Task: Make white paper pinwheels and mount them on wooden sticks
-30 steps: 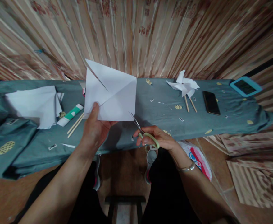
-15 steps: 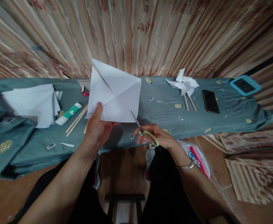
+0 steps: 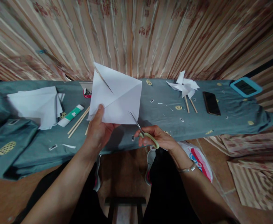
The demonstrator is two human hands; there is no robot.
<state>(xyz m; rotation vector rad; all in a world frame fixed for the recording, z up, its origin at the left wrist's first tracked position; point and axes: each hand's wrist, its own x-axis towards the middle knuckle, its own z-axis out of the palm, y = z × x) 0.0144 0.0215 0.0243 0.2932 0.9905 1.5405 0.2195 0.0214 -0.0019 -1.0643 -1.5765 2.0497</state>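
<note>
My left hand [image 3: 99, 130] grips a square white sheet of paper [image 3: 122, 105] by its lower left part, thumb on top and fingers underneath. One slit runs in from the sheet's upper left corner, and a crease crosses toward the upper right corner. In my right hand [image 3: 158, 137] is a pair of scissors [image 3: 151, 138] with pale green handles, my fingers through the loops. The blades lie over the sheet's lower right part, pointing up and left. Whether the paper sits between the blades I cannot tell.
On the grey-green cloth [image 3: 155, 116] lie a paper stack [image 3: 34, 107], a glue tube [image 3: 71, 115], wooden sticks [image 3: 78, 122] and a small red box [image 3: 87, 93] at left. A paper pinwheel [image 3: 183, 84], a phone [image 3: 211, 103] and a blue-framed digital display [image 3: 246, 86] are at right.
The whole view has shifted slightly, with the scene sitting a little lower. Both hands, the paper and the scissors keep nearly the same positions relative to each other.
</note>
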